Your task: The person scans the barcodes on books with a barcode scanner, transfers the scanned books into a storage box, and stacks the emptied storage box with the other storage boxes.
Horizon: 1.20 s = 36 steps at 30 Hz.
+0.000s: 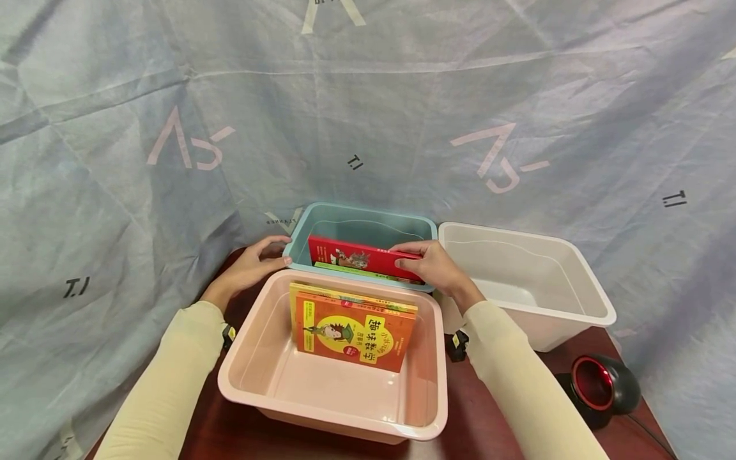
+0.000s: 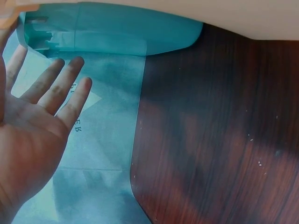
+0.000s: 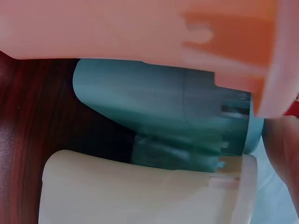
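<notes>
- Holding the red book (image 1: 345, 250) by its right end is the work of the right hand (image 1: 438, 267): thumb on the front cover, fingers going behind it, a closed pinch.
- This book is at the centre of the frame, inside the blue bin (image 1: 379, 225), with a green book (image 1: 356, 271) in front of it.
- The left hand (image 1: 248, 267) touches the left rim of this bin; its fingers are extended and spread, and it carries nothing.
- The step in hand seems to be handling the red book at this bin; I judge that the next move calls for a steady pinch and a calm left hand.
- At lower centre stands a pink bin (image 1: 333, 383) with an orange book (image 1: 345, 361) on edge; at right, a white bin (image 1: 512, 255).
- The table (image 1: 477, 396) is dark reddish wood; at lower right is a black device (image 1: 623, 386) with red glow.
- Behind hangs a wrinkled grey-blue sheet (image 1: 368, 128) with printed letters.
</notes>
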Each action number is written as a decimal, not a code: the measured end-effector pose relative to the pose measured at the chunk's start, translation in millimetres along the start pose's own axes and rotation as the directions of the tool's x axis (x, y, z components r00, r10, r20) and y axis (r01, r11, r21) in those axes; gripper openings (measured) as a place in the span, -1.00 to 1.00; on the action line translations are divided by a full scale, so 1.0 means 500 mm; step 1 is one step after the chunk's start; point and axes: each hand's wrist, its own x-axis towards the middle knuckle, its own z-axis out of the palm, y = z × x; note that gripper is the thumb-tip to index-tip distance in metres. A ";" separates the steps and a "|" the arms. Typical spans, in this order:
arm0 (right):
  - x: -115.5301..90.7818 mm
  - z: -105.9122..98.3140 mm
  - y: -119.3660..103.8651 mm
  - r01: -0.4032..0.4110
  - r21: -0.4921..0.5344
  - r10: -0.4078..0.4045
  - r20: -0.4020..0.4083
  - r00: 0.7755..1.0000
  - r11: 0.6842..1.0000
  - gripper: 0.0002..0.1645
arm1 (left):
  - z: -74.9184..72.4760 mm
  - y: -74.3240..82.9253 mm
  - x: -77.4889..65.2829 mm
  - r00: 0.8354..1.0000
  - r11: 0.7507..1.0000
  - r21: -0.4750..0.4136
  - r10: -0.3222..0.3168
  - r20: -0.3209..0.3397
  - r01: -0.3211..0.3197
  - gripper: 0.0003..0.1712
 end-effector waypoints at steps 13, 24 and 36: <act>0.005 0.017 0.003 0.081 -0.255 -0.064 0.071 0.995 0.964 -0.70 | 0.005 0.002 0.005 1.000 1.000 0.014 -0.013 0.004 0.013 -0.25; 0.006 0.022 -0.003 0.101 -0.319 -0.079 0.082 0.993 0.942 -0.70 | 0.000 0.005 0.003 0.999 0.999 0.018 -0.032 0.007 0.032 -0.24; -0.057 -0.020 -0.058 0.074 -0.164 -0.066 0.052 0.996 0.984 -0.62 | 0.001 -0.001 0.005 1.000 0.999 0.018 -0.028 0.003 0.028 -0.24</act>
